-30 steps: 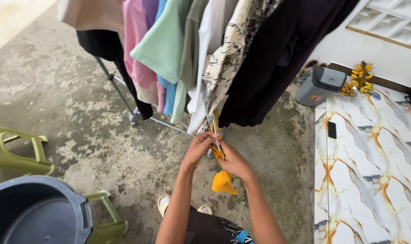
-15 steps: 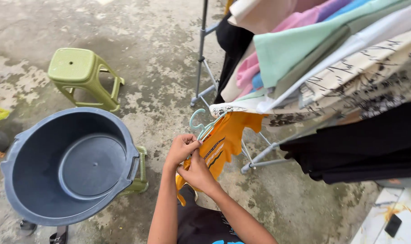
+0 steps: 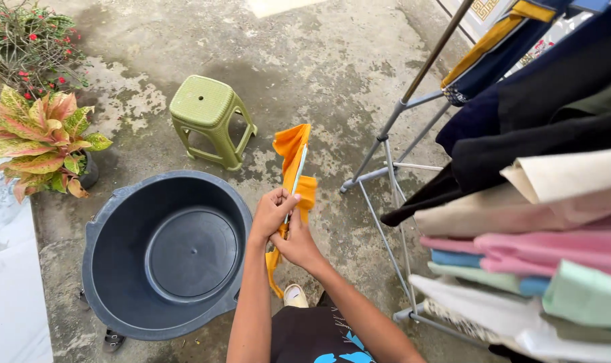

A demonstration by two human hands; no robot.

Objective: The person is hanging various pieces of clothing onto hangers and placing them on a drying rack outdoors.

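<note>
We log concrete floor (image 3: 332,60), stained, underfoot. Clothes rack (image 3: 399,114) at right, loaded with hung garments (image 3: 560,222): dark, cream, pink, blue, mint. Dark grey plastic tub (image 3: 164,252) lower left, just beside our left arm. Potted plant (image 3: 40,138) with red-green leaves at far left. Green plastic stool (image 3: 210,117) beyond tub. Orange garment (image 3: 293,151) on pale teal hanger (image 3: 296,176), held up mid-frame between tub and rack. Left hand (image 3: 270,214) pinched closed on hanger and cloth; right hand (image 3: 297,245) closed on garment below it, touching left.

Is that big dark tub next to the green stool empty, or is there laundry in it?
Empty. The dark tub sits upright, and its bare round bottom shows all the way across with no clothes or water visible inside.
</note>
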